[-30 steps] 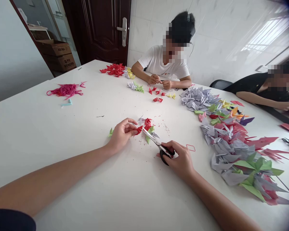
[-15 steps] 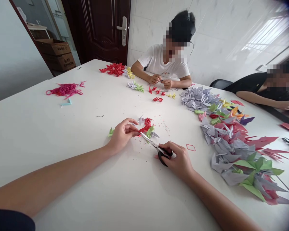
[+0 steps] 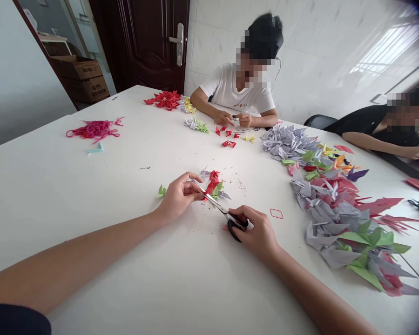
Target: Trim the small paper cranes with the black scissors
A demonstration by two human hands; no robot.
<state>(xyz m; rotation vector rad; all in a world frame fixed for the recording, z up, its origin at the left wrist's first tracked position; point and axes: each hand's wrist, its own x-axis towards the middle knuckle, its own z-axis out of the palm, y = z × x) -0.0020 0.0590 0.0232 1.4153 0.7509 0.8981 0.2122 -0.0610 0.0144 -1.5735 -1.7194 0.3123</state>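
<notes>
Left hand [image 3: 179, 197]: fingertips pinched together at the scissors' tips, gripping something small; I cannot tell what.
Right hand [image 3: 256, 230]: clenched around the black handles of the scissors [image 3: 216, 204], blades pointing left toward my left fingers.
Change: since a moment ago, the scissors' tips have come in to meet my left fingertips.
Cluster: red cranes [image 3: 213, 182] and green cranes [image 3: 216, 191] lie just beyond the blades, among a few grey ones.
Around: red flecks [image 3: 207, 207] dot the table [image 3: 91, 223]; a lone green crane [image 3: 161, 191] sits left of my left hand, and a pink loop [image 3: 276, 213] lies right of my right hand.
Right: a long heap of grey cranes [image 3: 330, 209].
Far side: a co-worker's hands [image 3: 233, 119] work on something small.
</notes>
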